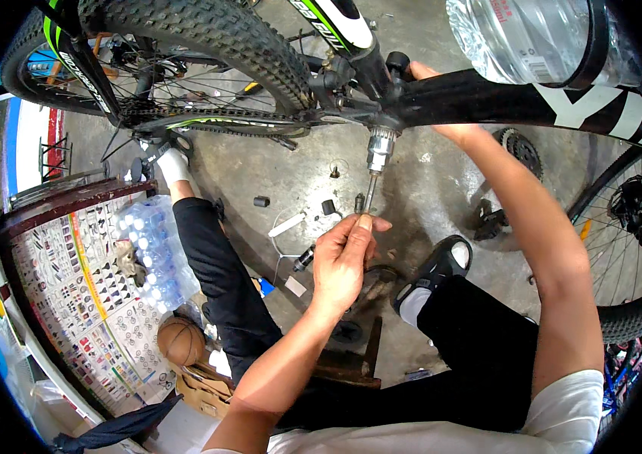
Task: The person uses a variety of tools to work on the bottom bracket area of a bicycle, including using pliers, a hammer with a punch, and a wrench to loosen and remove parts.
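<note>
My left hand (344,253) has its fingers closed round a long metal shaft (371,191). Its top meets a silver cylindrical tool (381,142) fitted at the bottom bracket of the bike frame (378,76). My right hand (450,132) reaches behind the black down tube (450,102); part of its fingers shows above the tube beside a black knob-like part (397,62). What those fingers grip is hidden. A plastic water bottle (503,34) sits in a cage on the tube.
Loose tools and small parts (285,225), plus a chainring (524,155), lie on the concrete floor (275,174). A chart-covered board (71,295), bottle pack (158,250) and basketball (181,340) are at left. A front wheel (616,314) is at right. My legs straddle the work area.
</note>
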`<action>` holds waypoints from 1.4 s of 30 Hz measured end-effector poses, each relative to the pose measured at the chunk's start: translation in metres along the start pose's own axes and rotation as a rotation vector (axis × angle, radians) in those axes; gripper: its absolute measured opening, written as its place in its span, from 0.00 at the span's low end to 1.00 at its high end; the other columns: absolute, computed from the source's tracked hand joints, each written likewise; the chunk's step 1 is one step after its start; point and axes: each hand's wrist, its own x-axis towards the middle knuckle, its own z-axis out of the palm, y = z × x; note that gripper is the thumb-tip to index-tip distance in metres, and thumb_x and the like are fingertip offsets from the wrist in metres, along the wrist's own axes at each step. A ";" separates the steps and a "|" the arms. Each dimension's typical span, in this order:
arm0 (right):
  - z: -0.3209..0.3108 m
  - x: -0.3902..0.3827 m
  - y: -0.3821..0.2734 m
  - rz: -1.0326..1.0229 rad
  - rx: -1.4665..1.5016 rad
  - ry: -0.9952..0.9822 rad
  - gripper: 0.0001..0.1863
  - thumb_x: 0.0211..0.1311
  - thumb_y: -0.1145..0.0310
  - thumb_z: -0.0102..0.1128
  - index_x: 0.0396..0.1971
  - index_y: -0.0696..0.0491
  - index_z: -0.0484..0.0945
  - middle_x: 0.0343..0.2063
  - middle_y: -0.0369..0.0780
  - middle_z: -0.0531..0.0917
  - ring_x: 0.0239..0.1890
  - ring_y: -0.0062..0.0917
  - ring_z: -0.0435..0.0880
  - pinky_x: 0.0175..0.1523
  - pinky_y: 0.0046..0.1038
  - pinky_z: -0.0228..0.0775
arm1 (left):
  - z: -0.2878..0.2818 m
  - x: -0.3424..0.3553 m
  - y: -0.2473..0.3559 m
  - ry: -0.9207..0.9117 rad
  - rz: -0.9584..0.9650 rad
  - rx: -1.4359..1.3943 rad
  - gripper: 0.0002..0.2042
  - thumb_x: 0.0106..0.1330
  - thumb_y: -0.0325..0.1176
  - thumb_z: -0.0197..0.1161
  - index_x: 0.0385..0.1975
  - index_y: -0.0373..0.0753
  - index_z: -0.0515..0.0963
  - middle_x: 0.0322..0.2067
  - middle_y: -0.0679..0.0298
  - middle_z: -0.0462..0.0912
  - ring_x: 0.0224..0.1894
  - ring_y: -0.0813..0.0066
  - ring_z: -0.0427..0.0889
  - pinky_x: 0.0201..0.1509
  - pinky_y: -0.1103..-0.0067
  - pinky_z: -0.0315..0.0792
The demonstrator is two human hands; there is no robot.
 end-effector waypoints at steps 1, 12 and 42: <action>-0.011 -0.007 -0.010 -0.096 -0.405 0.054 0.19 0.78 0.67 0.49 0.62 0.59 0.72 0.56 0.42 0.81 0.58 0.25 0.78 0.69 0.29 0.68 | 0.000 0.000 -0.001 0.005 -0.009 0.002 0.18 0.82 0.41 0.53 0.42 0.32 0.85 0.18 0.75 0.67 0.22 0.87 0.62 0.26 0.83 0.57; -0.012 0.004 0.006 0.023 0.381 -0.054 0.22 0.81 0.64 0.44 0.67 0.59 0.70 0.60 0.42 0.80 0.62 0.25 0.78 0.74 0.29 0.63 | 0.001 0.000 0.002 -0.010 0.011 -0.013 0.19 0.82 0.41 0.52 0.43 0.32 0.84 0.18 0.75 0.65 0.21 0.87 0.61 0.27 0.82 0.59; -0.035 -0.005 0.014 -0.244 -0.681 -0.141 0.24 0.71 0.61 0.60 0.63 0.54 0.72 0.59 0.44 0.81 0.61 0.38 0.79 0.67 0.34 0.69 | -0.002 0.001 0.007 -0.033 -0.045 0.000 0.19 0.82 0.43 0.52 0.37 0.34 0.82 0.17 0.75 0.64 0.20 0.87 0.60 0.28 0.81 0.61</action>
